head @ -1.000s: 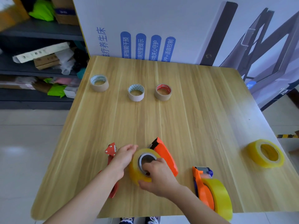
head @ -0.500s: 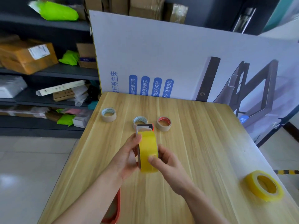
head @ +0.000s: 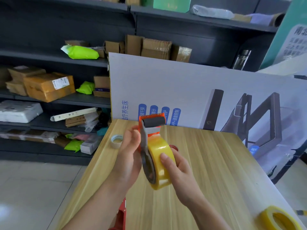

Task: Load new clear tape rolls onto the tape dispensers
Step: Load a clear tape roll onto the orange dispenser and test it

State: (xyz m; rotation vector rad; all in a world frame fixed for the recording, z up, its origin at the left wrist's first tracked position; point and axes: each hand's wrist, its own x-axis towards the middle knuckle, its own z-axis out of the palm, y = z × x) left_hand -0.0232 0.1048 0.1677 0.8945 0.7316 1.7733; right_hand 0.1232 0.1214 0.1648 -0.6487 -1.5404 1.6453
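dark metal shelving (head: 49, 32) fills the upper and left parts of the frame, its shelves crowded with brown cardboard parcels (head: 49, 86), a white wrapped package (head: 18, 111) and bright green bags (head: 81, 53). pale floor tiles (head: 29, 188) show at lower left. a large white printed board (head: 182, 83) with blue lettering and a picture of a dark frame stands at the far edge of the bench (head: 212, 163) – a light wood-grain top that runs from centre to lower right.

above the bench, mid-frame, both hands are busy. the left hand (head: 129, 156) grasps the orange tape dispenser (head: 150, 126) by its side, the grey roller end pointing up. the right hand (head: 180, 170) wraps its fingers round the yellowish clear tape roll (head: 160, 163), thumb on its outer face – the roll sits against the dispenser's lower part.

a spare yellow roll (head: 279, 219) lies flat at the lower right corner. a red dispenser (head: 121, 216) pokes in at the bottom edge, partly hidden by the left forearm. a small pale roll (head: 116, 141) sits near the bench's far left edge, and a red-rimmed roll (head: 174, 147) peeks out behind the right hand.
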